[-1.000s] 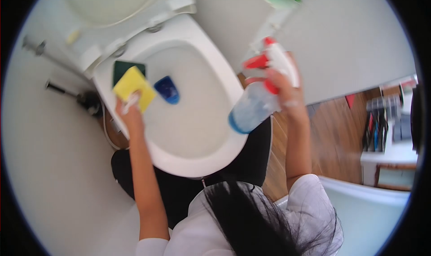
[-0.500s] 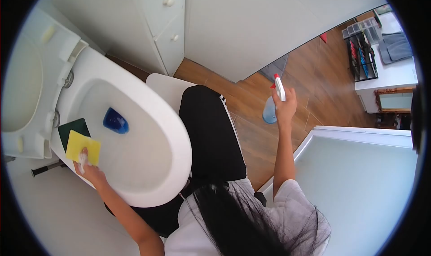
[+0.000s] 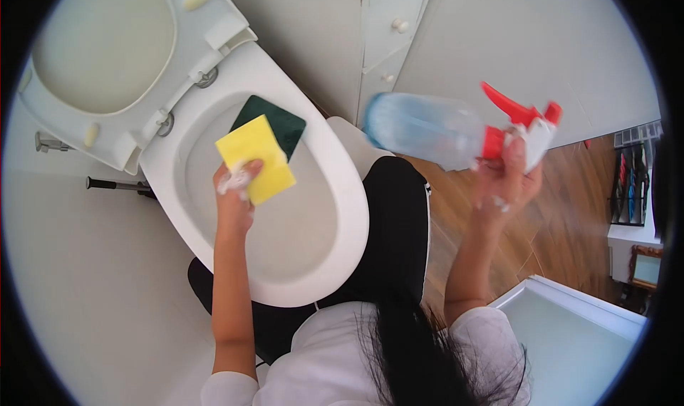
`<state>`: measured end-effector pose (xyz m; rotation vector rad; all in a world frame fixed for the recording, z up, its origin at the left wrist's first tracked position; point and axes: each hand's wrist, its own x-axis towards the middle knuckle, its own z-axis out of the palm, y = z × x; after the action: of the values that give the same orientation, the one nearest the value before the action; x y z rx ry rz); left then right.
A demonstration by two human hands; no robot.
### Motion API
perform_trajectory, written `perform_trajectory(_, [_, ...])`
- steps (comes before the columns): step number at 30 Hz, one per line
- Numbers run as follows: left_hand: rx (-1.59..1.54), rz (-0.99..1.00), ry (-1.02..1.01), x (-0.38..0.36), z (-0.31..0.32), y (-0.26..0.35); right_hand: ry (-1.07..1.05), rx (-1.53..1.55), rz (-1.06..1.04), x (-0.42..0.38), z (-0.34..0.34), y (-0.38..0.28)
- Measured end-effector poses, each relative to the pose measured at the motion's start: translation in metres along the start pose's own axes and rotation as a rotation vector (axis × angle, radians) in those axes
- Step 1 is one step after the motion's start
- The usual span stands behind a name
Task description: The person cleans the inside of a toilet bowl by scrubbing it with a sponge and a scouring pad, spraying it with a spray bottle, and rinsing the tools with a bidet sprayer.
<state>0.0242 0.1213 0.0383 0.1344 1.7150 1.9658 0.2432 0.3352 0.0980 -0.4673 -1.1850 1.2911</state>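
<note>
Foam-spotted, my left hand (image 3: 234, 192) grips a yellow sponge cloth (image 3: 260, 157) over the toilet bowl. A dark green scouring pad (image 3: 288, 127) sticks out from behind the cloth; whether my fingers pinch it too is hidden. Below them is the white toilet (image 3: 350, 206), its seat (image 3: 187, 21) raised. My right hand (image 3: 504, 181) is closed around the neck of a clear spray bottle (image 3: 424, 127) with bluish contents and a red and white trigger head. The bottle lies nearly sideways in the air, its base toward the toilet. Some foam clings to my right wrist.
A white cabinet with round knobs (image 3: 400, 25) stands beyond the toilet. A black-handled rod (image 3: 117, 185) is at the toilet's left, by the wall. At the right are a white-framed panel (image 3: 570, 299) and a black rack (image 3: 630, 181) over wooden flooring.
The view has shifted. My left hand has brought the cloth and pad from the bowl's left rim to over its middle. My right hand has raised the spray bottle and tipped it sideways.
</note>
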Motion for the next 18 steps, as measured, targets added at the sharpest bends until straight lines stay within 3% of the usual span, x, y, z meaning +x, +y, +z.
perform_trajectory(6, [-0.023,-0.029,-0.097,-0.009,-0.002,0.007,-0.163,0.214,0.165,-0.013,0.068,0.009])
perform_trajectory(10, [-0.160,-0.090,-0.248,-0.016,-0.015,0.005,-0.192,0.179,0.075,-0.017,0.065,0.024])
perform_trajectory(13, [-0.105,-0.056,-0.244,-0.017,-0.023,-0.011,-0.294,-0.275,-0.152,-0.010,0.048,0.023])
perform_trajectory(15, [-0.040,-0.031,-0.243,-0.017,-0.034,-0.017,-0.302,-0.393,-0.151,0.003,0.028,0.020])
perform_trajectory(18, [-0.227,-0.104,-0.138,-0.019,-0.058,-0.022,-0.295,-0.596,-0.153,0.026,-0.011,0.031])
